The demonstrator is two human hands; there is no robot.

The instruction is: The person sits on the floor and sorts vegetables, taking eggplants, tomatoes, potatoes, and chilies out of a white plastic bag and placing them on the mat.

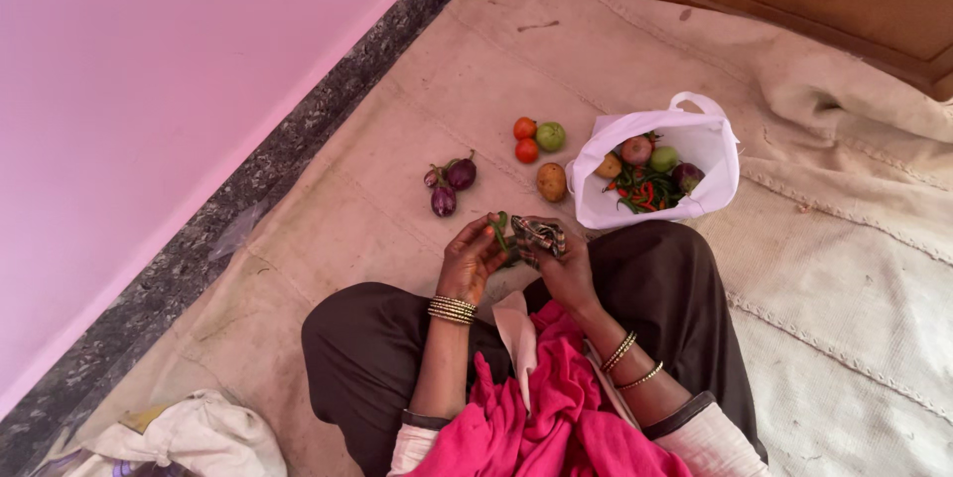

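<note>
The person sits cross-legged on a pale mat (417, 110). Both hands meet low in front of the knees. The left hand (471, 257) has its fingers curled, and its fingertips pinch a thin green chilli (501, 230). The chilli stands nearly straight up and down in the picture, its tip sticking out past the fingers toward the mat. The right hand (568, 269) is closed around a small checked cloth (539, 235), which lies just beside the chilli, on its right. The 2 hands almost touch, and the left hand is the one on the chilli.

Just past the right hand stands an open white bag (710, 144). Inside it are more green and red chillies, an onion, a green tomato and something dark purple.

On the mat beyond the hands lie 3 small eggplants (449, 182), 2 red tomatoes (525, 138), 1 green tomato (550, 136) and a potato (551, 181). They lie in small groups, apart from the bag.
</note>
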